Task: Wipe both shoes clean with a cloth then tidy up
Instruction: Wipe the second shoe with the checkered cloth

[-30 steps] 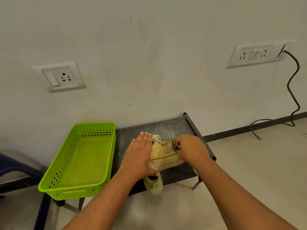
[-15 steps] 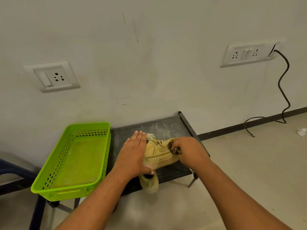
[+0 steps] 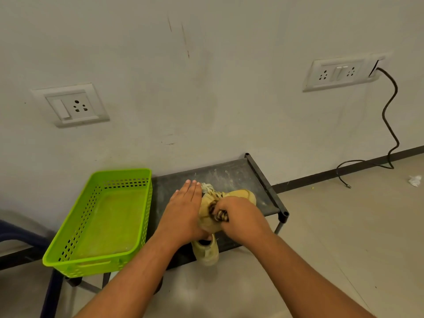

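A tan shoe (image 3: 242,195) lies on the dark low rack (image 3: 231,173), its toe toward the right. My left hand (image 3: 183,212) steadies its left side with straight fingers, thumb underneath at the heel. My right hand (image 3: 241,214) grips a bunched striped cloth (image 3: 219,213) and presses it on the middle of the shoe's upper. A second tan shoe (image 3: 206,251) sits below at the rack's front edge, its heel hanging over; my hands hide most of it.
A green perforated basket (image 3: 107,216) stands to the left of the rack. A dark blue chair frame (image 3: 25,235) is at far left. A black cable (image 3: 390,125) hangs from the wall socket to the floor. White crumpled paper (image 3: 414,180) lies on the floor.
My right hand has slid the cloth from the shoe's toe end back toward its middle, uncovering the toe. My left hand stays on the shoe.
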